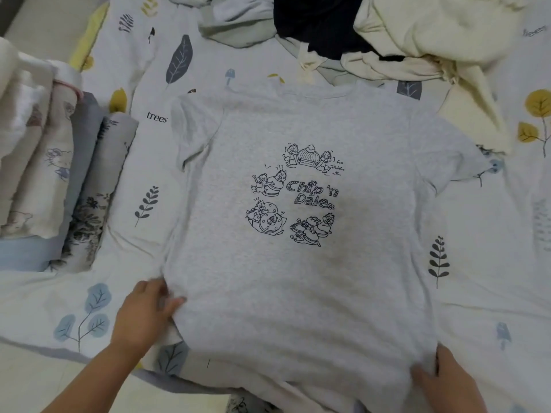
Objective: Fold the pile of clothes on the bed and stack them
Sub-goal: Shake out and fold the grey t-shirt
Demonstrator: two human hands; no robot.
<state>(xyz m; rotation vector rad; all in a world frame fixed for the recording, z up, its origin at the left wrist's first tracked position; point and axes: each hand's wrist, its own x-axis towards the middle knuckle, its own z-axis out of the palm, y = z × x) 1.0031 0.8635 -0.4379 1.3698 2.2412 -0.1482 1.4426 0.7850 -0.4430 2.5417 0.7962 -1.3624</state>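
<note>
On the leaf-print bedsheet [492, 234], both hands seemingly pinch a flat grey T-shirt [298, 278].

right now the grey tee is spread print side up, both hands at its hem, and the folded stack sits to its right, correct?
Not quite: the head view shows the folded stack to the left of the grey tee, not the right. The rest holds: the tee lies spread print side up, with the left hand and right hand at its hem.

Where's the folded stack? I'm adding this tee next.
In the head view, the folded stack sits at the bed's left edge, left of the grey T-shirt.
</note>
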